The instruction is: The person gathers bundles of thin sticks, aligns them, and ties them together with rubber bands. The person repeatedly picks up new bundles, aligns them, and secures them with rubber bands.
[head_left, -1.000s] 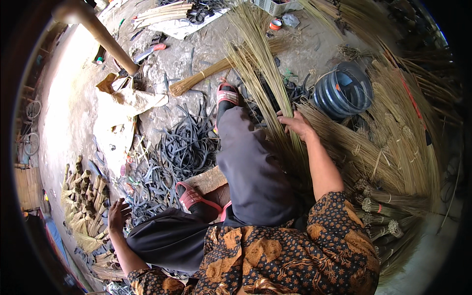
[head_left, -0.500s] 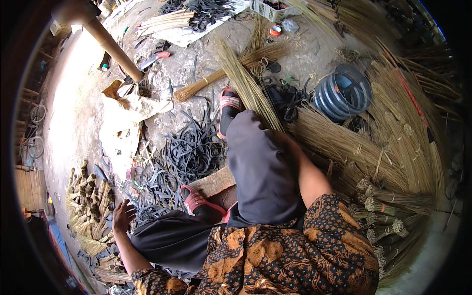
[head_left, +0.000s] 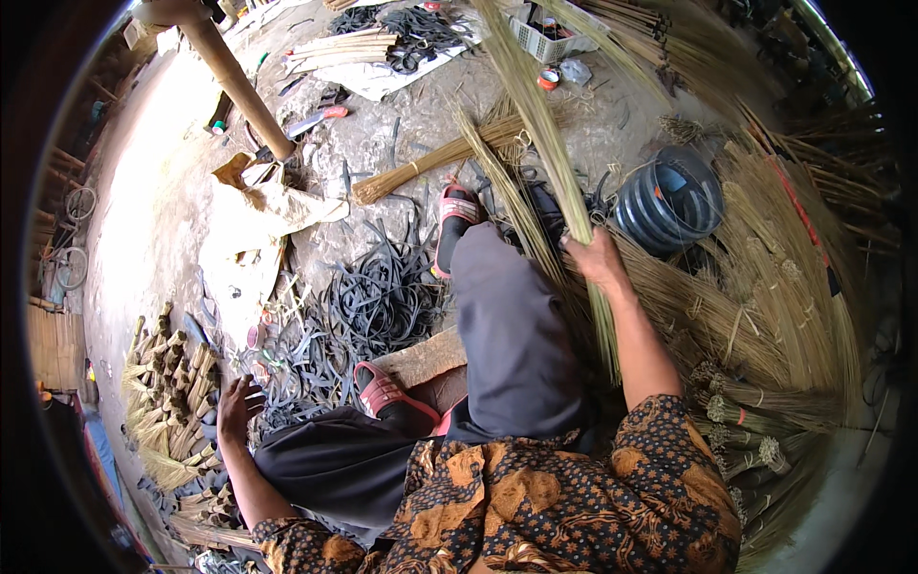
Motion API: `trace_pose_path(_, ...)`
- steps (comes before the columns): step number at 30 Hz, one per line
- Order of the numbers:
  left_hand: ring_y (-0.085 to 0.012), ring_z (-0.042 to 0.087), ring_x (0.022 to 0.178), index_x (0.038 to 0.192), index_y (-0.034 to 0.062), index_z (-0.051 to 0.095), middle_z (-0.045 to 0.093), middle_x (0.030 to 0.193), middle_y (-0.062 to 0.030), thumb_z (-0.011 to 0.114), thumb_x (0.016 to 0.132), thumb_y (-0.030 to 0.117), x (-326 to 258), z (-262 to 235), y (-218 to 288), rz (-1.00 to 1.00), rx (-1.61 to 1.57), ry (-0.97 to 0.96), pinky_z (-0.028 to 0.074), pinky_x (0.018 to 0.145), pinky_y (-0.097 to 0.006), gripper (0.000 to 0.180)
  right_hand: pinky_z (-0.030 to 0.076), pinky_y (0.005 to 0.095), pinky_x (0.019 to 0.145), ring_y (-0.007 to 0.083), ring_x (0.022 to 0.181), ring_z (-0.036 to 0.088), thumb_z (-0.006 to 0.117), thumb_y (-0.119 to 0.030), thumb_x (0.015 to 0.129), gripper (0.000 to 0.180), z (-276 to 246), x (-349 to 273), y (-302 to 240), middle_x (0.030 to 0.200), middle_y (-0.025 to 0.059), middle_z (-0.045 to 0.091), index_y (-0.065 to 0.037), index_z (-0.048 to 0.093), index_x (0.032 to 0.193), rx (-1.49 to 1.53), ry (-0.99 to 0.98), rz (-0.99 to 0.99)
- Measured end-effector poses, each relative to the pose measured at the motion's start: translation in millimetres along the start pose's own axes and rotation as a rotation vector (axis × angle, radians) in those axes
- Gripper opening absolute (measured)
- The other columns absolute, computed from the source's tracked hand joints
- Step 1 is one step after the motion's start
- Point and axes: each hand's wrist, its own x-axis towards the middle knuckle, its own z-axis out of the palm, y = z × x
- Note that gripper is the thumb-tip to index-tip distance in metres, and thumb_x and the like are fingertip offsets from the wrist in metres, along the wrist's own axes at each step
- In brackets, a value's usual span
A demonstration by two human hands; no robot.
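R hand (head_left: 597, 260) closed round a long straw bundle (head_left: 540, 115), L hand (head_left: 237, 406) way off to the side

So the bundle's on the R side, right in the R hand's grip, thumb + fingers wrapped round it. Long axis runs roughly away from the body, far end angled a bit L & up past the top edge of view, near end beside the R thigh. R hand's obvs the closer one, gripping nearer the body end. L hand's well apart, fingers loosely spread, nothing in it afaict, between the black strips (head_left: 378, 297) and the short stubby bundles (head_left: 172, 387).

Materials-wise: held straw is thin, stiff-looking, pale yellow-green, pretty straight. Looser stalks (head_left: 512, 196) lie just L of it, by the knee, and a browner tied bundle (head_left: 421, 170) w/ a light band lies crosswise on the floor (head_left: 330, 206). Strips are flat, matte, prob rubber, all curled in a tangle. Ribbed bluish tub (head_left: 639, 206) sits R of the grip, shiny & round.
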Motion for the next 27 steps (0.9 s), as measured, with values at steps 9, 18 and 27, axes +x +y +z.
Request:
trace_pose_path(9, -0.0264, 0.067, 0.116, 0.149, 0.0052, 0.052, 0.065, 0.134, -0.0184, 0.063, 0.104, 0.050, -70.5, 107.7, 154.7, 0.679, 0.016, -0.115, 0.054, 0.097, -0.039, 0.064, 0.058, 0.0499, 0.066, 0.0419, 0.081, 0.074, 0.073, -0.022, 0.092, 0.027, -47.3, -58.2, -141.0, 0.090, 0.0190, 0.075, -0.010, 0.065, 0.115, -0.392, 0.475, -0.627)
trace_pose_path(18, -0.0256, 0.068, 0.103, 0.133, 0.0033, 0.056, 0.069, 0.109, -0.0127, 0.049, 0.112, 0.038, -198.2, 235.2, 250.5, 1.132, -1.019, -0.332, 0.052, 0.103, -0.048, 0.041, 0.055, 0.0473, 0.067, 0.0338, 0.071, 0.069, 0.067, -0.009, 0.088, 0.014, 120.1, -119.8, -239.0, 0.075, 0.0143, 0.063, -0.005, 0.061, 0.100, 0.130, 0.324, -1.393)
trace_pose_path(27, -0.0108, 0.045, 0.054, 0.079, 0.0105, 0.048, 0.046, 0.061, -0.0013, 0.063, 0.107, 0.023, -165.0, 254.8, 145.3, 0.880, -0.761, -0.045, 0.047, 0.063, -0.031, 0.034, 0.059, 0.0495, 0.064, 0.0398, 0.071, 0.072, 0.071, -0.022, 0.091, 0.024, 242.1, -186.9, -159.0, 0.076, 0.0170, 0.068, -0.005, 0.058, 0.101, 0.412, -0.392, -0.949)
